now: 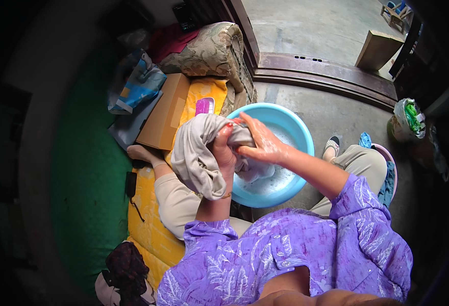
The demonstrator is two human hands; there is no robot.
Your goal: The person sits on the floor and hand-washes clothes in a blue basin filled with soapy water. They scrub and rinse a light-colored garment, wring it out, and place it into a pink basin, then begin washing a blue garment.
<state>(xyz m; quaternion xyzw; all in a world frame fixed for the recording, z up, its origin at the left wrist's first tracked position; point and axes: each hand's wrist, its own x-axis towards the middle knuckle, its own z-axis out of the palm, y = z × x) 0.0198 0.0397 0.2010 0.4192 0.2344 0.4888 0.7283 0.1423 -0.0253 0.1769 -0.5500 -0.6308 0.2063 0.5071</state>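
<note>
A wet beige cloth (197, 153) is bunched up and raised over the left rim of a light blue plastic basin (306, 141) of sudsy water. My left hand (223, 149) grips the cloth from below, thumb up, with part of it draped over the wrist. On the right, my right hand (261, 143), wet with suds, holds the cloth between thumb and fingers. The cloth's lower end hangs towards the foamy water (276, 179).
A yellow-covered sofa seat (148, 214) carries a cardboard box (165, 114) and a purple-and-white package (204, 106). Clothes fill a pink tub (393, 158) beside my right knee. A bag-lined bin (406, 122) stands near the door sill (324, 76).
</note>
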